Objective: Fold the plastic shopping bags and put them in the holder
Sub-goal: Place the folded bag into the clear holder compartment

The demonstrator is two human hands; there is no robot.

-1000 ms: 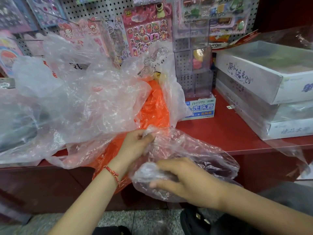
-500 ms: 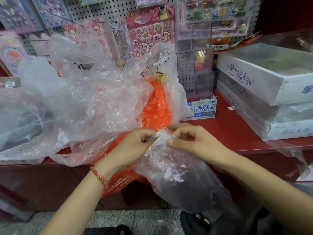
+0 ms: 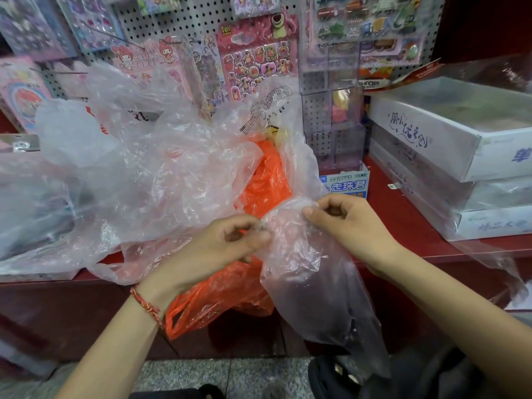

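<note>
Head view, looking down over the front edge of the red desk (image 3: pixel 403 223).

Left hand (image 3: pixel 230 243): fingers curled, thumb and forefinger pinching the bunched top edge of a clear bag (image 3: pixel 311 292). Red string bracelet (image 3: pixel 145 305) on that wrist.

Right hand (image 3: pixel 345 223): fingers curled, pinching the same top edge just beside the left hand. Fingertips are partly wrapped in film, so the exact contact is hard to make out.

The clear bag hangs from both hands in front of the desk edge, crumpled and unfolded. Its lower end blurs against a dark object (image 3: pixel 334 378) near the floor (image 3: pixel 230 375); I cannot tell what that object is, and it is cut off by the bottom of the frame.

Orange bag (image 3: pixel 270 180): lies on the desk behind the hands, with a handle loop drooping over the front edge below the left wrist. Its middle is covered by the left hand and by clear film.

Pile of clear bags (image 3: pixel 161 180): heaped on the desk to the left, overlapping. The number of bags cannot be counted; one carries printed black line art, only partly legible. The pile's left side runs out of frame.

Right side: stacked white boxes (image 3: pixel 431 145) under loose plastic sheet, cut off at the frame edge. A small blue-and-white carton (image 3: pixel 348 185) sits at the base of a clear acrylic rack (image 3: pixel 331 110). Pegboard with sticker sheets (image 3: pixel 256 61) behind, its lower part hidden by the pile.
</note>
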